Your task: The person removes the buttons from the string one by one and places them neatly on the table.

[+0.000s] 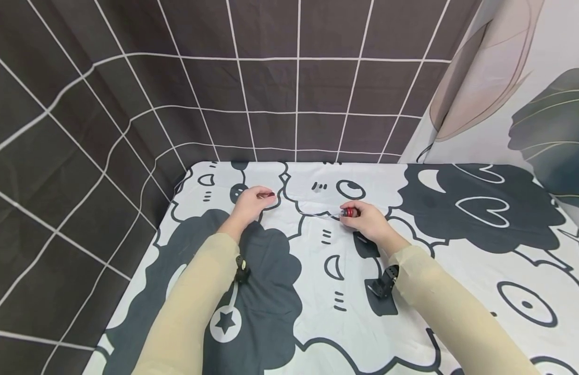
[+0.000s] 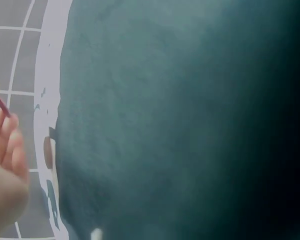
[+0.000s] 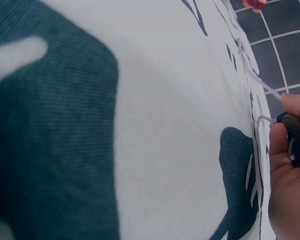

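My left hand (image 1: 248, 206) pinches a small dark red piece (image 1: 271, 195) between thumb and fingertips. In the left wrist view it looks like a short red stick (image 2: 3, 107). To the right, my right hand (image 1: 370, 224) grips a small red and black object (image 1: 349, 212), its kind unclear. Up close in the right wrist view, a round black end (image 3: 292, 131) shows between thumb and fingers, with red behind it. A thin pale cord (image 1: 319, 215) runs from this object leftward over the cloth. Both hands are low over the patterned cloth, apart from each other.
A black-and-white cartoon cloth (image 1: 312, 312) covers the surface below. Dark grid-patterned fabric (image 1: 317, 83) rises at the back and left. A leaf-print curtain (image 1: 486, 114) hangs at the right, with a thin black cable (image 1: 424, 152) beside it. Each wrist wears a small black camera (image 1: 384, 282).
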{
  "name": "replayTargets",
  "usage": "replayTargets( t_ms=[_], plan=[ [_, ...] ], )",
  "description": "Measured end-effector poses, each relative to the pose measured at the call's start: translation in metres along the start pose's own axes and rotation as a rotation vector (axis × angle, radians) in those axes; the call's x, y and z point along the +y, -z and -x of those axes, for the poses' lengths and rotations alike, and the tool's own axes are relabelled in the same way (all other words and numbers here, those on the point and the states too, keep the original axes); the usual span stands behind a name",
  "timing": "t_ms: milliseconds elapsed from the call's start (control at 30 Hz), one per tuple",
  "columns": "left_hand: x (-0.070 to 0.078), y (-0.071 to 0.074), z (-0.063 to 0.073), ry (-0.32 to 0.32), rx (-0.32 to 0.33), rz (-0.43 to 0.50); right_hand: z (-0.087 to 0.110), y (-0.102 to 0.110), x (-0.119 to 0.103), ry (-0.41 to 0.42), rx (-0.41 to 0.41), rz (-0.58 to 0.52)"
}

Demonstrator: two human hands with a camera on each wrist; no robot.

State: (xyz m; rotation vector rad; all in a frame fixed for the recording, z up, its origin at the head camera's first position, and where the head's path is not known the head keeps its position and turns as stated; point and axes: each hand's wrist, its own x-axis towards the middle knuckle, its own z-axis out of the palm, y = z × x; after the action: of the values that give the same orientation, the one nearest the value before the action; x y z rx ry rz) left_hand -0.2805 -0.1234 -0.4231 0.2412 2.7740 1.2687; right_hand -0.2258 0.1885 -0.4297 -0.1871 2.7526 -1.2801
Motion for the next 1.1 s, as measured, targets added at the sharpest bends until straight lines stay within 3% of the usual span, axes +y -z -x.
replayTargets(
  t_ms=[267,433,933,1100],
  plan=[
    [-0.0007,-0.0010,0.0000,-0.072,-0.010,-0.269,-0.0016,-0.0004,0.0020,0.003,0.001,0.012],
    [-0.0017,-0.0030,-0.0004,-0.049,-0.022,-0.306,-0.0021,0.0004,0.0030,-0.002,0.002,0.022],
    [-0.0044,-0.0054,0.0020,-0.083,-0.102,-0.502,-0.0015,-0.0014,0.0039,-0.016,0.002,0.016],
    [-0.0039,-0.0051,0.0026,-0.087,-0.114,-0.523,-0.0016,-0.0011,0.0034,-0.016,-0.004,0.016]
  ],
)
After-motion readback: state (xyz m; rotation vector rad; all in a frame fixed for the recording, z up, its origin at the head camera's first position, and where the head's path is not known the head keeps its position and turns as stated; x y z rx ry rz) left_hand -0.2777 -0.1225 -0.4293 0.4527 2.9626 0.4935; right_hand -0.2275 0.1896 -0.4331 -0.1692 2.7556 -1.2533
